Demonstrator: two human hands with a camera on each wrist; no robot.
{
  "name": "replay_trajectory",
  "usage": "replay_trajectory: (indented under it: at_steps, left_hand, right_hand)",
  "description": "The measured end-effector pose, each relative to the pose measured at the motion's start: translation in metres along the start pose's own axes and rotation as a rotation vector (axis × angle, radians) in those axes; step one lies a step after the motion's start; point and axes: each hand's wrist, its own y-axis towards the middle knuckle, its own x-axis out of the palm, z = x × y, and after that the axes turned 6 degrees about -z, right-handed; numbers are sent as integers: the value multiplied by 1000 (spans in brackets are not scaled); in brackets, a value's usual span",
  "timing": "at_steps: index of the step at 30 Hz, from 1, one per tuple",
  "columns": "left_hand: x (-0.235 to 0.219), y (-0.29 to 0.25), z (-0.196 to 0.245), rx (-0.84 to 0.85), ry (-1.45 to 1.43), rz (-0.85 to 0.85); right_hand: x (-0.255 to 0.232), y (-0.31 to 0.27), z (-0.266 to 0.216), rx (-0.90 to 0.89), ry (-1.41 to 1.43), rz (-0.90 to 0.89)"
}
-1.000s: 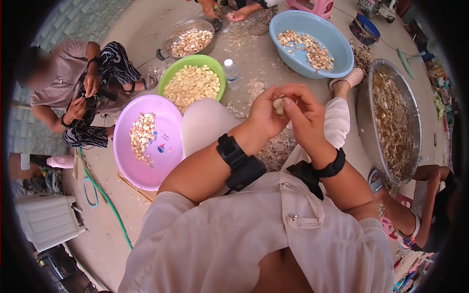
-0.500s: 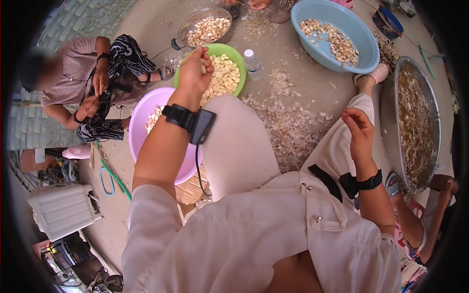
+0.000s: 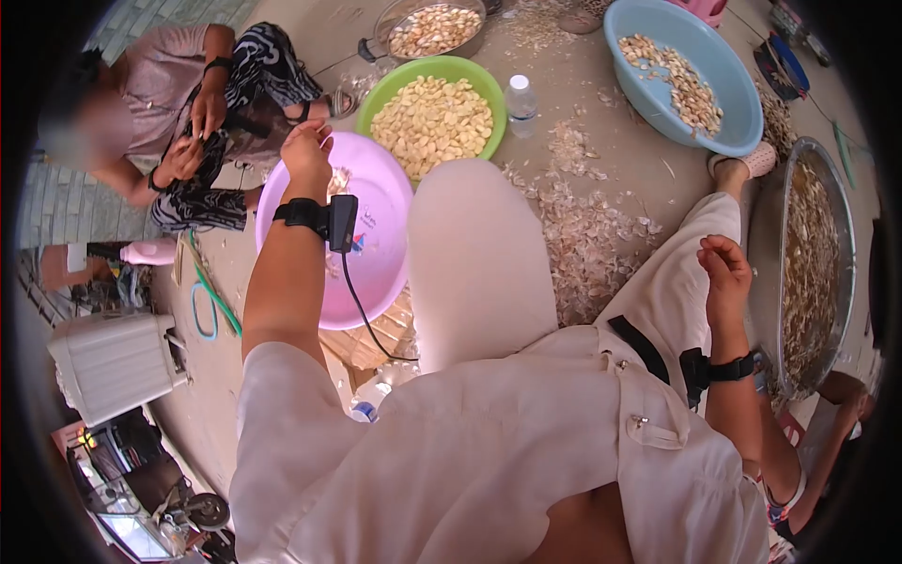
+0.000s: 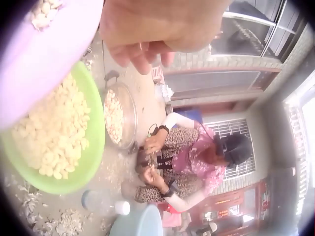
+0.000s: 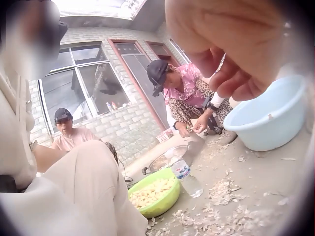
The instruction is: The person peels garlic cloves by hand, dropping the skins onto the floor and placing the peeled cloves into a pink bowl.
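Observation:
My left hand (image 3: 308, 155) reaches over the far left rim of the pink-purple basin (image 3: 376, 291), its fingers loosely bent and nothing visible in them. Unpeeled garlic cloves (image 3: 338, 180) show in that basin, partly hidden by the hand and wrist. Beside it a green basin (image 3: 501, 117) is filled with peeled garlic cloves (image 3: 432, 122). My right hand (image 3: 725, 273) hangs apart over my right leg, fingers loosely curled; no object shows in it in the right wrist view either.
A heap of garlic peel (image 3: 587, 249) lies between my legs. A water bottle (image 3: 520, 99) stands near the green basin. Farther off are a blue basin (image 3: 742, 117), a metal pan (image 3: 376, 26) and a large metal tub (image 3: 766, 273). Another person (image 3: 169, 85) sits at left.
My hands were together at a garlic clove, then parted. The left carried a clove over the green basin and has moved left to the purple basin, the clove no longer visible. The right withdrew rightward.

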Motion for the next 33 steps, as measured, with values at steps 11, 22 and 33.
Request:
replay_trajectory:
  at_steps: [11,22,33]
  left_hand:
    - [-134,-31,-63,-140,350,174]
    - [-101,11,-96,-61,1293,-4]
    - [-66,4,-128,80,1511,114]
  right_hand:
    - [8,3,9,127,4,-26]
    - [19,8,4,190,-59,-15]
    - [39,14,1,230,-113,-65]
